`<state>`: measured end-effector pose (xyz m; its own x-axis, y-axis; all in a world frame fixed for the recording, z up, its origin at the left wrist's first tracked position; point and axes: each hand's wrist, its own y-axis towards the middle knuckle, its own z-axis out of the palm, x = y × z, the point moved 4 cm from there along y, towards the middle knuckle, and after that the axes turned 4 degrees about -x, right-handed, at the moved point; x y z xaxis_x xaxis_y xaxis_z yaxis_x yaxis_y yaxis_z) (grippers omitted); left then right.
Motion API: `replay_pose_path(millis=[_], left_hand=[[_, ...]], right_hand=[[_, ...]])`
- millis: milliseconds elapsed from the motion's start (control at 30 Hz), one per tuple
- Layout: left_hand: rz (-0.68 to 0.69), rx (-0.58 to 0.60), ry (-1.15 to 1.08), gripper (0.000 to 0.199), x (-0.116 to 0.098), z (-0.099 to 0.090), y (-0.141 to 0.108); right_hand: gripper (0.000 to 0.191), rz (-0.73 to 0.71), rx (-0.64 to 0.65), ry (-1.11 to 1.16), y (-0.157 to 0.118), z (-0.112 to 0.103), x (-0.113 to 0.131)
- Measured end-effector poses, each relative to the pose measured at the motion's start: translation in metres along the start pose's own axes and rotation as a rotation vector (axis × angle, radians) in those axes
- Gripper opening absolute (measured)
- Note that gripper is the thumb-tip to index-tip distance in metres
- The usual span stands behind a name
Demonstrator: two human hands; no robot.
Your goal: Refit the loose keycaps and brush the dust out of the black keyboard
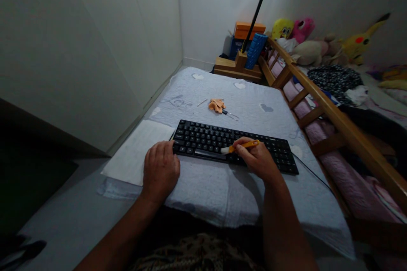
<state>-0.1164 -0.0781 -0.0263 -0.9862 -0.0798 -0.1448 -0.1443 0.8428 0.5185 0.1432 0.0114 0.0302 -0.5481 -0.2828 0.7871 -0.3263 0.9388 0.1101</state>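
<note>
A black keyboard (203, 139) lies slightly slanted on the cloth-covered table. My right hand (252, 156) grips a small brush (232, 149) with a yellow-orange handle. Its pale bristles touch the keys near the right end of the space bar. At the keyboard's left edge, my left hand (160, 167) is closed with its fingertips and thumb against the corner, holding it. Beyond the keyboard lie a crumpled orange cloth (216, 105), a small tool with a black handle and metal loop (231, 115), and a thin white stick like a cotton swab (202, 102).
White paper (136, 152) lies under my left hand on the light blue tablecloth (210, 186). A cable (313, 172) runs off the keyboard's right side. A wooden bed rail (318, 93) borders the table on the right, a pale cabinet (111, 51) the left. A wooden stand (237, 67) is behind.
</note>
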Motion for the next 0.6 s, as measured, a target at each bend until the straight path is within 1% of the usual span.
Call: replay_pose_path(millis=[233,433,600], left_hand=[[-0.015,0.026,-0.019,0.033,-0.001,-0.001,0.001],[-0.02,0.023,-0.028,0.033,0.0,0.0,0.001],[-0.002,0.021,-0.007,0.033,0.001,0.001,0.0]], right_hand=[[0.027,0.072,-0.058,-0.124,-0.014,-0.035,-0.017],[0.029,0.125,-0.071,-0.206,-0.024,-0.056,-0.031],[0.03,0.138,-0.128,-0.278,-0.031,-0.074,-0.032]])
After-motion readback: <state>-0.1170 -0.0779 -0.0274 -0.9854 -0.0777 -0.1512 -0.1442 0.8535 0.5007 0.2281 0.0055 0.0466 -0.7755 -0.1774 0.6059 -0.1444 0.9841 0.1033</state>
